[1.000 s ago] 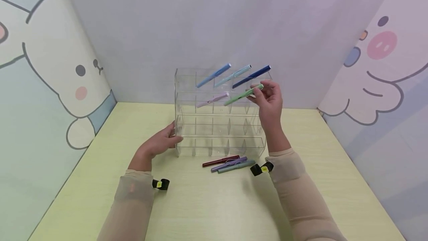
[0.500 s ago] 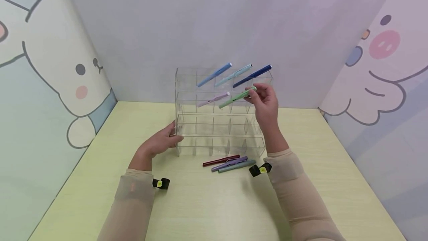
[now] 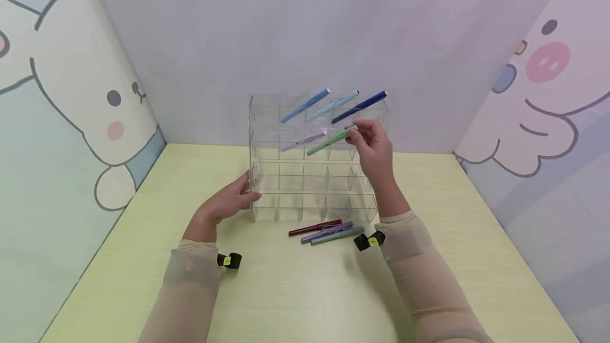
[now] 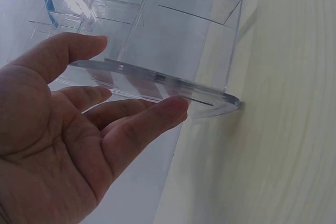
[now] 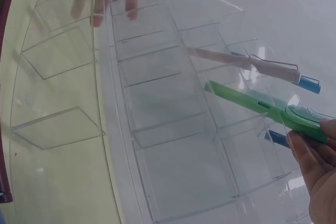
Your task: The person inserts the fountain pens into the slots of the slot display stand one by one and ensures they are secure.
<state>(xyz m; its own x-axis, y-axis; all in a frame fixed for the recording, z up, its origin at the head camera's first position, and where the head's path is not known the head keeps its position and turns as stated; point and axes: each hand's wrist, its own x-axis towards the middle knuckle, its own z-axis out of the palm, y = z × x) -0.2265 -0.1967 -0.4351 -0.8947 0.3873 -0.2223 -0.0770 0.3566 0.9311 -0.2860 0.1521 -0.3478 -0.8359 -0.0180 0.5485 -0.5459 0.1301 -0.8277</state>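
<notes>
A clear acrylic pen rack with tiered compartments stands on the table. My left hand holds its left side panel, thumb in front and fingers outside, as the left wrist view shows. Between thumb and fingers my right hand pinches the capped end of a green pen. That pen slants over the second tier, its lower end by the compartment right of the pale purple pen. Whether it touches the rack is unclear. The top tier bears a blue pen, a light blue pen and a dark blue pen.
In front of the rack lie a dark red pen, a purple pen and a grey-green pen, close together on the pale table. A plain wall rises behind; printed cartoon panels flank both sides.
My right hand has moved left and slightly down with the green pen, bringing its lower end closer to the pale purple pen. The left hand stays at the rack's side.
</notes>
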